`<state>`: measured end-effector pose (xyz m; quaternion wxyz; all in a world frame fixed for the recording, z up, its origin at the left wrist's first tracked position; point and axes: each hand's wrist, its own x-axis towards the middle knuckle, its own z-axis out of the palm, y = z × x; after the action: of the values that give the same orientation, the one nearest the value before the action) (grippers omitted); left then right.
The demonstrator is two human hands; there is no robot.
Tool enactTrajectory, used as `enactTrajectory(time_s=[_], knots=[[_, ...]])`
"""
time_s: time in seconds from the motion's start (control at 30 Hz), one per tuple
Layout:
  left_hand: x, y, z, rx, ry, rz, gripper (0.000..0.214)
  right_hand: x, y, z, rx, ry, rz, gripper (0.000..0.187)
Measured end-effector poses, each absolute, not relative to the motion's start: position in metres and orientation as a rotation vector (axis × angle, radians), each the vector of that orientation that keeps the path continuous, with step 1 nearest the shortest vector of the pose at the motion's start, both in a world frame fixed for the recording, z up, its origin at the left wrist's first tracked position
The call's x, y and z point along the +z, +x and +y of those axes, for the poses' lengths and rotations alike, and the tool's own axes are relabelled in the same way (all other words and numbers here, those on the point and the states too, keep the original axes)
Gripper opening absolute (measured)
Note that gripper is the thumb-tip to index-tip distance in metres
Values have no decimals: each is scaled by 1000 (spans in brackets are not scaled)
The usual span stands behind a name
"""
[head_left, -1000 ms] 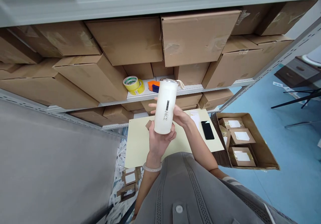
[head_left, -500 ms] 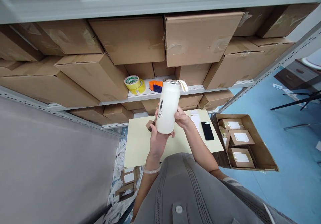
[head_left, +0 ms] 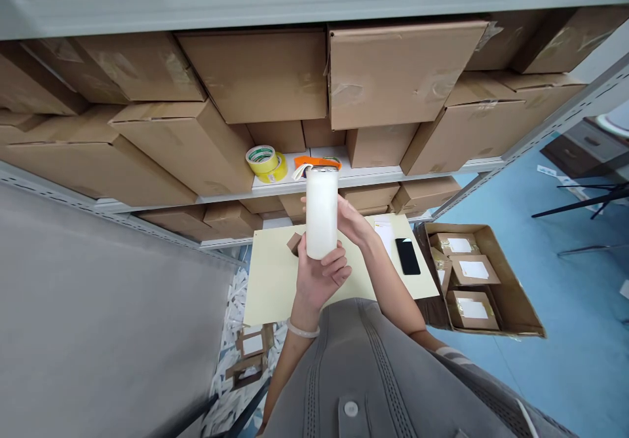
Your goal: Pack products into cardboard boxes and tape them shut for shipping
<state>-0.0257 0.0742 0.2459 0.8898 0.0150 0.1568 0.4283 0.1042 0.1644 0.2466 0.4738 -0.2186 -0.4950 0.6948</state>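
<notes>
A white bottle (head_left: 322,219) stands nearly upright in front of me, its printed side out of sight. Around its base wraps my left hand (head_left: 317,282), thumb on one side and fingers curled on the other. My right hand (head_left: 352,222) lies against the bottle's right side; its fingers reach behind it, and fingertips peek out at the left edge. The bottle's silver lid (head_left: 322,169) has a pale strap loop (head_left: 301,171) hanging to the left. Below is a pale yellow table (head_left: 272,281) with a small brown cardboard piece (head_left: 293,243) partly hidden by my left hand.
Cardboard boxes (head_left: 407,78) fill the shelves ahead. Yellow tape rolls (head_left: 268,163) and an orange item (head_left: 317,161) lie on the middle shelf. A black phone (head_left: 407,256) and paper (head_left: 384,234) are on the table. To the right stands a large open carton (head_left: 521,294) holding several labelled boxes.
The bottle has been turned about its axis: the printed lettering has gone from view and the strap loop swung from right to left. It is now more upright. My left fingers have come around its base.
</notes>
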Motion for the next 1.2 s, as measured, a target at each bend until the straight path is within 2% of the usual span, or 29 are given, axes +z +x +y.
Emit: enactTrajectory(time_s=[0.13, 0.37, 0.57, 0.67, 0.83, 1.1, 1.2], knots=[[245, -23, 73, 835, -45, 298, 55, 245, 109, 174, 1593, -586, -1105, 79], [232, -14, 75, 788, 136, 456, 57, 254, 124, 181, 1345, -800, -1120, 78], [206, -13, 81, 1131, 677, 1013, 57, 244, 151, 183, 1233, -961, -1224, 72], [196, -25, 90, 1232, 815, 1132, 59, 236, 164, 183, 1262, -1011, -1332, 73], [182, -53, 100, 1276, 886, 1198, 60, 234, 159, 181, 1505, -918, -1337, 79], [166, -76, 95, 1245, 729, 1124, 63, 230, 117, 187, 1350, -1029, -1515, 44], [151, -88, 96, 1274, 682, 1133, 67, 230, 102, 189, 1288, -1061, -1649, 40]])
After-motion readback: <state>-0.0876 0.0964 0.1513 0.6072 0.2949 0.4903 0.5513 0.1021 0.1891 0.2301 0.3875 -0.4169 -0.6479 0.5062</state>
